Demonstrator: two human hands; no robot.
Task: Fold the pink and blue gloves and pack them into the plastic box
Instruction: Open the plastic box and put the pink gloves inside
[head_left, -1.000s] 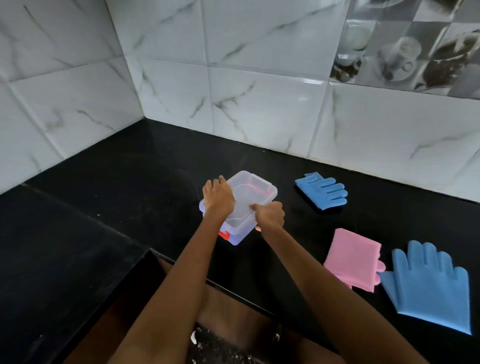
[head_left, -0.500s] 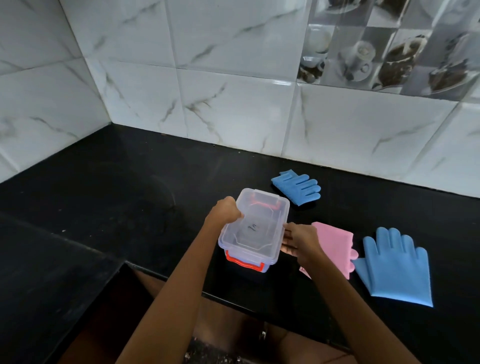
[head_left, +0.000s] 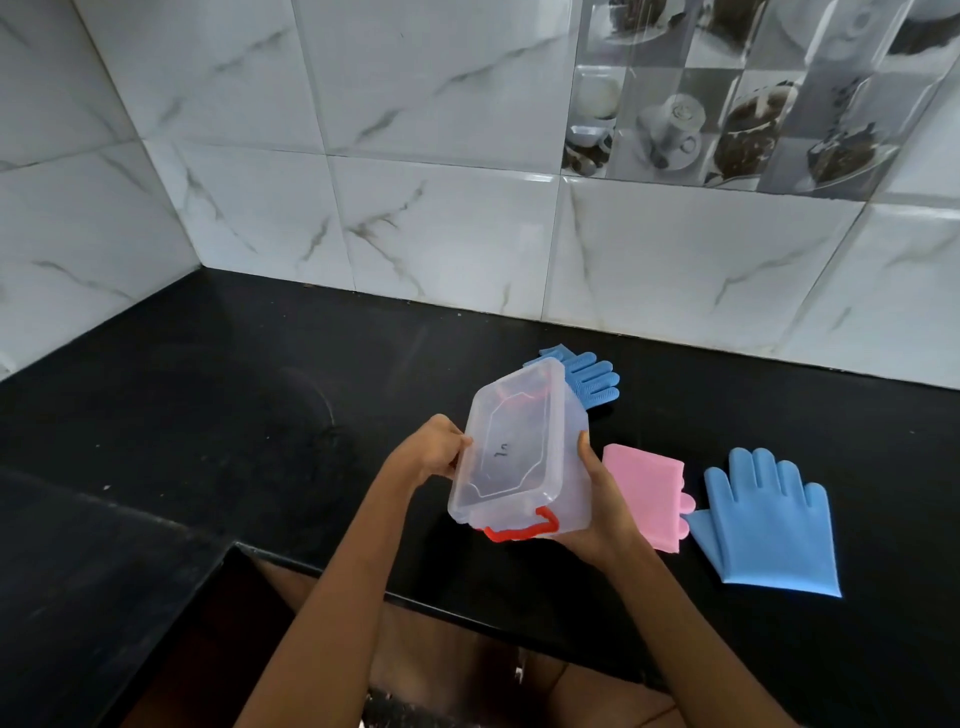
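Observation:
A clear plastic box (head_left: 511, 449) with its lid on and red latches is held above the black counter, tilted toward me. My left hand (head_left: 431, 453) grips its left side and my right hand (head_left: 602, 506) holds its right side and underside. A folded pink glove (head_left: 649, 486) lies on the counter just right of my right hand. A blue glove (head_left: 766, 522) lies flat with fingers spread, touching the pink one's right edge. A second blue glove (head_left: 592, 379) lies behind the box, partly hidden by it.
The black counter (head_left: 260, 415) runs into a corner with marble-tiled walls (head_left: 415, 208) at the back and left. Its front edge drops away below my forearms, with a dark recess at the lower left.
The box has been lifted off the counter, drawn toward me and to the right, and tilted. My right hand has shifted from the lid's edge to the box's right side and underside.

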